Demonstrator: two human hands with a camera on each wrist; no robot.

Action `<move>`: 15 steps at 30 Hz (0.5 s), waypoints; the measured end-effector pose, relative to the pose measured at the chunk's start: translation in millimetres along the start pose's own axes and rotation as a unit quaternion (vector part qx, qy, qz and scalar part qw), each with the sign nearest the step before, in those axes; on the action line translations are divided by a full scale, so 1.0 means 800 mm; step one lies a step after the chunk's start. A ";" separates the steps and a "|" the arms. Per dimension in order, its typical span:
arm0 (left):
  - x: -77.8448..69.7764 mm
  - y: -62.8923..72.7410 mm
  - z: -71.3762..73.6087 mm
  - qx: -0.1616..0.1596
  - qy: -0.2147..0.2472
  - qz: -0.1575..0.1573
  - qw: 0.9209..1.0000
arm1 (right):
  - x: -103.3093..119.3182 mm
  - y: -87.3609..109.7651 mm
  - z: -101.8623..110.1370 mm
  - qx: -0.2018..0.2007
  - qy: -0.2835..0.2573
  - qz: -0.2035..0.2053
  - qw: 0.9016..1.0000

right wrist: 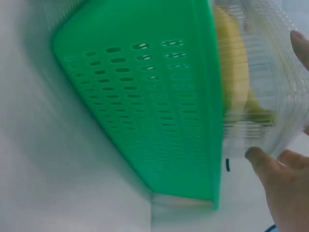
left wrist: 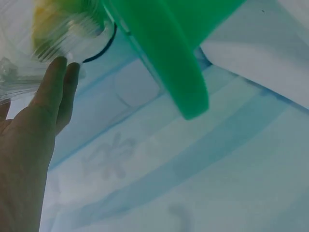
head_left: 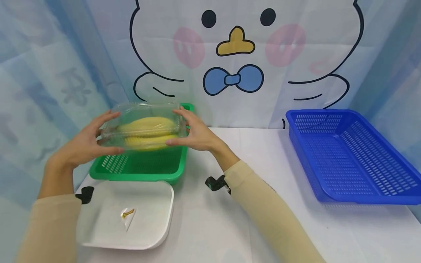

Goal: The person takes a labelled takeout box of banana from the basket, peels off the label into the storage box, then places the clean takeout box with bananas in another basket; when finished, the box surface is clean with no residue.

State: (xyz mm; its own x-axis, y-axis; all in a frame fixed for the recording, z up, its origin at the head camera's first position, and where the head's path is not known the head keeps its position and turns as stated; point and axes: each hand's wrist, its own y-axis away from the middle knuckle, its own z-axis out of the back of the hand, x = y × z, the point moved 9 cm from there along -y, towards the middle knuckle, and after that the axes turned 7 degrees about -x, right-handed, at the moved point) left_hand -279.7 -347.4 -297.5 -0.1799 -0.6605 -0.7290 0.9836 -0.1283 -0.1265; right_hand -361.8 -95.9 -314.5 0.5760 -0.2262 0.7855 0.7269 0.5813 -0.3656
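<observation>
A clear plastic box [head_left: 144, 109] with yellow bananas [head_left: 148, 128] inside is held up over the green basket [head_left: 138, 175]. My left hand [head_left: 86, 140] grips its left end, thumb along the near side and fingers toward the back. At the opposite end, my right hand [head_left: 197, 131] holds it the same way, with thumb in front. In the right wrist view, the bananas [right wrist: 234, 63] show through the clear wall, just past the basket's rim [right wrist: 215, 145]. The left wrist view catches only a corner of the box [left wrist: 53, 29], at the left fingertips.
In front of the green basket lies a white tray [head_left: 151, 215] holding a small clear scrap with a gold-brown mark [head_left: 127, 213]. A blue basket [head_left: 332, 175] stands at the right of the white table [head_left: 230, 226]. Behind hangs a cartoon-printed curtain [head_left: 236, 109].
</observation>
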 end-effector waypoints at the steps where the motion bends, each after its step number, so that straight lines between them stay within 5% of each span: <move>1: 0.003 -0.001 0.001 0.003 -0.008 0.004 1.000 | -0.001 -0.001 -0.004 0.005 0.013 -0.002 1.000; 7: 0.026 -0.009 -0.004 0.021 -0.067 0.021 0.997 | -0.015 -0.004 -0.028 0.029 0.095 -0.014 0.995; 15: 0.034 -0.021 -0.027 0.045 -0.120 0.029 0.991 | -0.018 -0.002 -0.040 0.046 0.174 -0.021 0.984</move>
State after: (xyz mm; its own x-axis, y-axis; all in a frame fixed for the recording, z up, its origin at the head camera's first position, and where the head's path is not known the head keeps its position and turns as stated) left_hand -301.0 -347.3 -329.5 -0.1298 -0.8242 -0.5512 0.9896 -0.1423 -0.0203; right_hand -359.8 -118.4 -341.1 0.6511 -0.4951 0.5753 0.7246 0.6312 -0.2768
